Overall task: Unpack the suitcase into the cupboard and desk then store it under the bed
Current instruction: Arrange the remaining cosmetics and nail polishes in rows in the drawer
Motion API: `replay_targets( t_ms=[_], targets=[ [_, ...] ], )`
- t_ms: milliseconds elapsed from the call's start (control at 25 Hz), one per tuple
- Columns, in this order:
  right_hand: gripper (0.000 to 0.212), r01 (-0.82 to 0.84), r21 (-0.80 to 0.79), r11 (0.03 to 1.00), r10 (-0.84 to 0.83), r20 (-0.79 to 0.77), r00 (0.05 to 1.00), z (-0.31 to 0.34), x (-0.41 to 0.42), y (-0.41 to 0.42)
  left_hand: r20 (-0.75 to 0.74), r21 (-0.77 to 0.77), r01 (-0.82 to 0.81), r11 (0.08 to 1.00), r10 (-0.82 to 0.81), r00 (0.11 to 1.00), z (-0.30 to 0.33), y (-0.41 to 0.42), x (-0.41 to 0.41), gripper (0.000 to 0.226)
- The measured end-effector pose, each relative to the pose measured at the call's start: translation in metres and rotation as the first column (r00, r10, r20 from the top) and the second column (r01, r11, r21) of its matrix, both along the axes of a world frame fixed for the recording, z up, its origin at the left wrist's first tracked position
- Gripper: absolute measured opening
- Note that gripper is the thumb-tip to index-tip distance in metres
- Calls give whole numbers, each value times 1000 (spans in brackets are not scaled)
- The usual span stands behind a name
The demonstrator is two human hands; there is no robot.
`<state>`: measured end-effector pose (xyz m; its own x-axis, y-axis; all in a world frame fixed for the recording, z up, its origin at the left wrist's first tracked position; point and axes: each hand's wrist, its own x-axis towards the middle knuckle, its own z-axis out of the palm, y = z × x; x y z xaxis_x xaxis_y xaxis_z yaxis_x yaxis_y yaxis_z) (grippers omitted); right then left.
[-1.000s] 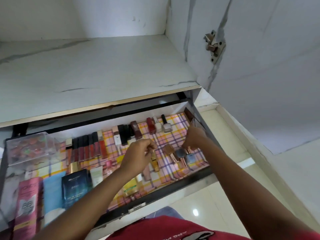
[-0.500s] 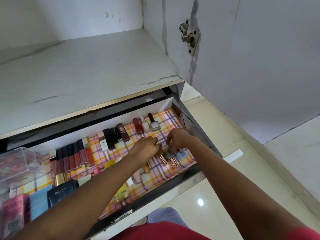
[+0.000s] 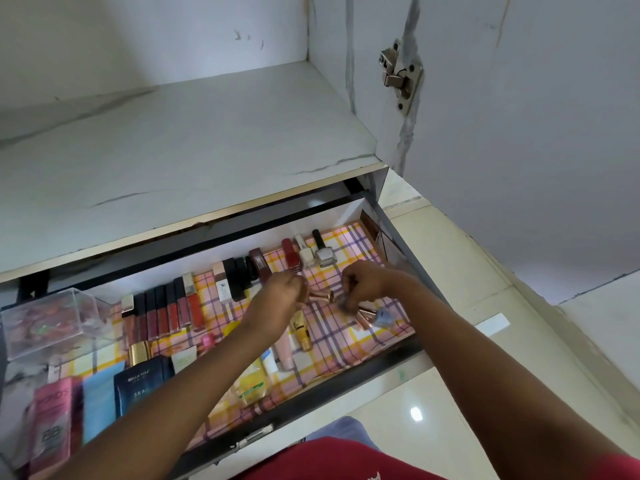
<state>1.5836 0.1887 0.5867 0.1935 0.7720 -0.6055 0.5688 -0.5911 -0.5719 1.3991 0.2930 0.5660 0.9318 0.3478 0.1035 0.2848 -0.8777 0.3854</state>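
Observation:
An open cupboard drawer with a pink plaid liner holds cosmetics. My left hand is curled over the middle of the drawer and grips a small nail polish bottle whose rose-gold cap sticks out to the right. Just beside it, my right hand pinches a small grey-blue bottle. Two more rose-gold-capped bottles lie on the liner under my right hand. The suitcase is out of view.
A row of lip glosses and upright polish bottles line the drawer's back. A clear plastic box and cosmetic cartons sit at the left. A white shelf lies above, the open hinged door at the right.
Both hands have come together over the nail polish bottles at the drawer's middle right. My right hand came in from the drawer's right side and picked up a small bottle.

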Motion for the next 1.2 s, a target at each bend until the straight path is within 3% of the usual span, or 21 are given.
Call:
replay_targets(
  t_ms=[80,120,240,320,400,520,600,640,680,720,760,840,880,920,960,1000,1080,1160,1200],
  targets=[
    [20,277,157,948,-250,-173,953,14,8,-4,66,-292,-249,923,279,958,11,2,-15,20],
    [18,453,242,858,-394,-257,882,21,10,-5,54,-428,-345,836,405,913,18,1,-23,23],
    [15,841,349,414,-751,-390,532,22,6,3,-75,-733,-441,518,582,810,32,-9,-41,32],
    [18,949,242,203,-839,-456,296,8,-2,16,-132,-845,-415,339,618,775,33,-13,-49,28],
    [20,980,134,147,-883,-428,192,-6,-10,27,-168,-892,-388,230,628,760,37,-17,-53,24],
    [15,988,95,123,-917,-370,150,-12,-15,37,-169,-916,-362,174,650,740,44,-19,-60,21],
    [15,978,102,182,-923,-324,206,-15,-17,39,-167,-923,-356,147,681,713,49,-19,-65,20],
    [18,985,25,173,-918,-358,171,-13,-19,42,-167,-928,-349,129,693,701,51,-19,-67,20],
    [19,967,-3,256,-933,-261,247,-12,-22,45,-172,-933,-343,110,701,692,51,-20,-69,21],
    [18,900,86,428,-902,-18,431,-23,-22,43,-174,-939,-331,92,704,689,51,-21,-69,21],
    [13,887,127,445,-893,-17,450,-29,-16,42,-177,-944,-320,75,704,688,51,-22,-70,19],
    [6,935,63,349,-907,-229,354,-19,-12,41,-187,-948,-313,56,700,689,51,-23,-68,15],
    [13,924,72,376,-890,-252,381,-16,-12,38,-194,-947,-317,51,696,691,50,-22,-67,14],
    [17,940,77,334,-895,-288,341,-13,-9,38,-200,-946,-321,49,691,694,50,-21,-66,14],
    [16,928,107,357,-896,-240,372,-8,-10,36,-205,-945,-324,46,687,697,49,-20,-64,16],
    [16,907,145,395,-885,-204,418,-2,-12,33,-210,-946,-323,38,685,697,48,-19,-61,20],
    [32,824,214,525,-764,-309,567,21,-22,25,-230,-955,-294,-26,690,686,48,-17,-55,24],
    [40,558,274,783,-453,-362,814,40,-41,9,-279,-959,-235,-160,686,672,51,-17,-47,23],
    [37,427,295,855,-332,-321,887,43,-51,0,-310,-951,-207,-232,674,670,53,-17,-43,20]
  ],
)
